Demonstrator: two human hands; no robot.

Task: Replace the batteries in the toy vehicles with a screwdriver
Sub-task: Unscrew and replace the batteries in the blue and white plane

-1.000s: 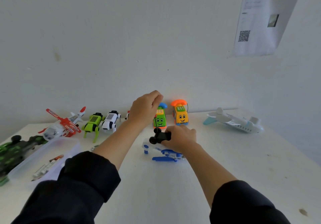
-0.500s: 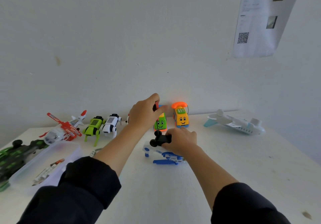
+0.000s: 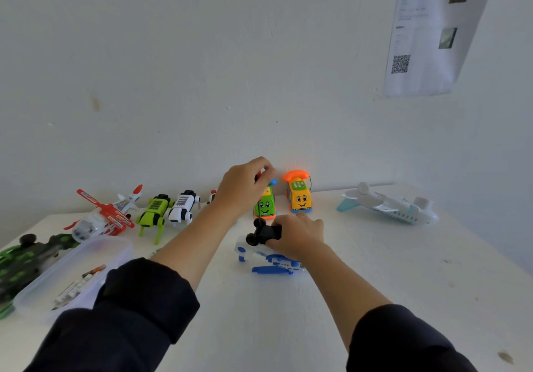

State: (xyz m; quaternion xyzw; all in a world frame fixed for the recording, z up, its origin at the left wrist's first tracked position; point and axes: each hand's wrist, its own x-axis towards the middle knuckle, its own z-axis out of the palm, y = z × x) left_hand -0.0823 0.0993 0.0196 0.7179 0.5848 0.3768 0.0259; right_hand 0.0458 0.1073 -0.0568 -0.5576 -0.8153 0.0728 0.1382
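My left hand (image 3: 245,189) pinched the screwdriver (image 3: 260,198) upright, its shaft pointing straight down at the upturned blue-and-white toy plane (image 3: 266,259) my right hand (image 3: 297,234) gripped just below.

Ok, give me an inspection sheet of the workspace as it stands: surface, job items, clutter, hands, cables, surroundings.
Surface: white table, a few small dark marks on its right side.
Job's things: blue and white toy upside down at centre, black wheels up; screwdriver stands upright over it, tip at the wheel block.
Clutter: red helicopter, green robot dog, white robot dog, green phone car, orange phone car, white plane, dark green toy, clear plastic box with small items.
Hands: left hand grips the screwdriver handle; right hand steadies the toy.
Cables: nothing seen.
Surroundings: white wall; paper sheet with QR code.
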